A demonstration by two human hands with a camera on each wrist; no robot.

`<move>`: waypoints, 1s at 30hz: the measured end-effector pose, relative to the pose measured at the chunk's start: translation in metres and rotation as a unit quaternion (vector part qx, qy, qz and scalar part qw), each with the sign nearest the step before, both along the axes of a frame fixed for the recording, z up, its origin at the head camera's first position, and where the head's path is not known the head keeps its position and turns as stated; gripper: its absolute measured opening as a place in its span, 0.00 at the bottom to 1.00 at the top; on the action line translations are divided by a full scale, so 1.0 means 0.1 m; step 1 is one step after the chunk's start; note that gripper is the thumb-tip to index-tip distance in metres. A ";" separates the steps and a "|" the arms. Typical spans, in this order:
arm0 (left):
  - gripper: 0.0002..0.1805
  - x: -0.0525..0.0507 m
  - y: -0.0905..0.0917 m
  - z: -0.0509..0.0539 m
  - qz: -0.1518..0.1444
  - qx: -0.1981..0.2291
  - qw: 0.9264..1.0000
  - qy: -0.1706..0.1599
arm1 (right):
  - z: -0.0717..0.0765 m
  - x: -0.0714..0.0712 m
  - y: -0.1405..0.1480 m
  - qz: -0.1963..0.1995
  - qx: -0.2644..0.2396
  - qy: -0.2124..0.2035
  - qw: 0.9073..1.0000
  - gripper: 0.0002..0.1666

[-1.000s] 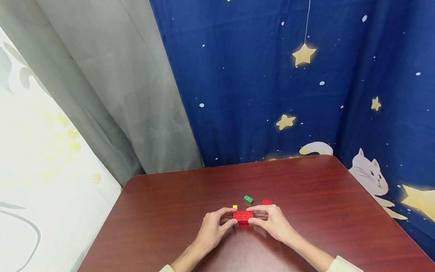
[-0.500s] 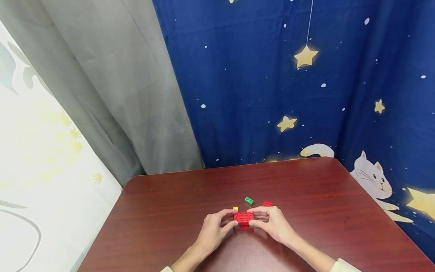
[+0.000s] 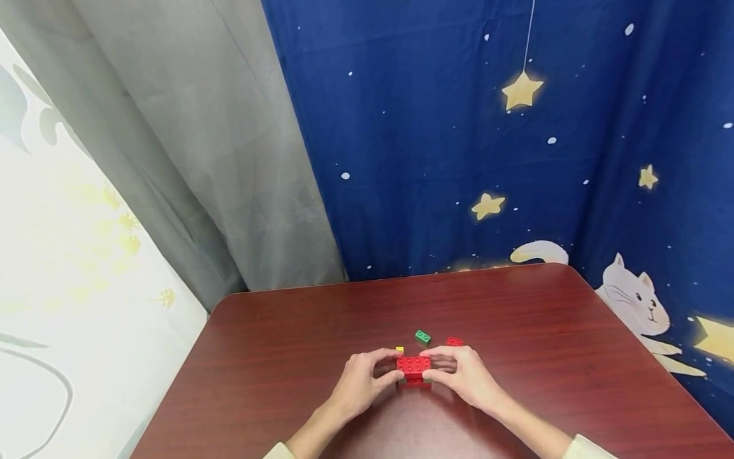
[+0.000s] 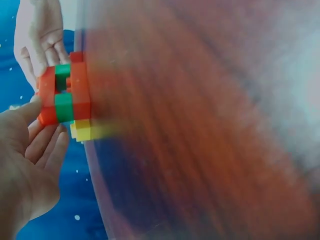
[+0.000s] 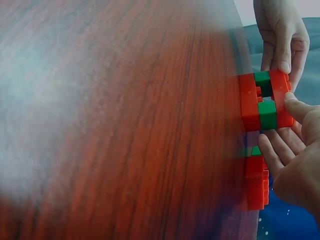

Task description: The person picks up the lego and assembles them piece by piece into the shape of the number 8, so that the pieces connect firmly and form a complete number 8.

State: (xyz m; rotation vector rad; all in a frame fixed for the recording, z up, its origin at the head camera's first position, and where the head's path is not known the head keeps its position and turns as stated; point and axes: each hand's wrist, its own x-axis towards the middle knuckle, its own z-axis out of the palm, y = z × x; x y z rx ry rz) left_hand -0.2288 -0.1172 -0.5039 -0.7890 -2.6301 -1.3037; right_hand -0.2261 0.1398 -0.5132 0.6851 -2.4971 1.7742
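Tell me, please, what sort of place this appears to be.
Probably a room indoors, perhaps a home or play space: there are toy bricks on a wood-grain table, with a gray curtain and a star-patterned blue curtain hanging beyond it.

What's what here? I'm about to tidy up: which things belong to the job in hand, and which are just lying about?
In the job:
left hand
right hand
top red brick, both hands on it
two green bricks under it
bottom red brick

Lying about, though perhaps for later:
loose green brick
yellow brick
loose red brick
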 end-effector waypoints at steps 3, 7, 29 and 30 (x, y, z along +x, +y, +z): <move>0.21 -0.04 -0.02 0.01 -0.018 0.022 0.999 -0.030 | -0.01 0.00 0.00 -0.002 0.000 -0.005 1.000 0.22; 0.17 -0.10 -0.05 0.04 -0.001 0.050 0.998 -0.050 | -0.02 0.01 -0.01 -0.006 0.003 -0.008 1.000 0.21; 0.28 -0.37 -0.01 -0.07 -0.010 0.099 0.990 -0.103 | -0.03 0.01 -0.02 -0.005 -0.005 -0.007 1.000 0.21; 0.28 -0.37 -0.01 -0.08 -0.009 0.099 0.990 -0.103 | -0.02 0.01 -0.02 -0.006 -0.004 -0.007 1.000 0.20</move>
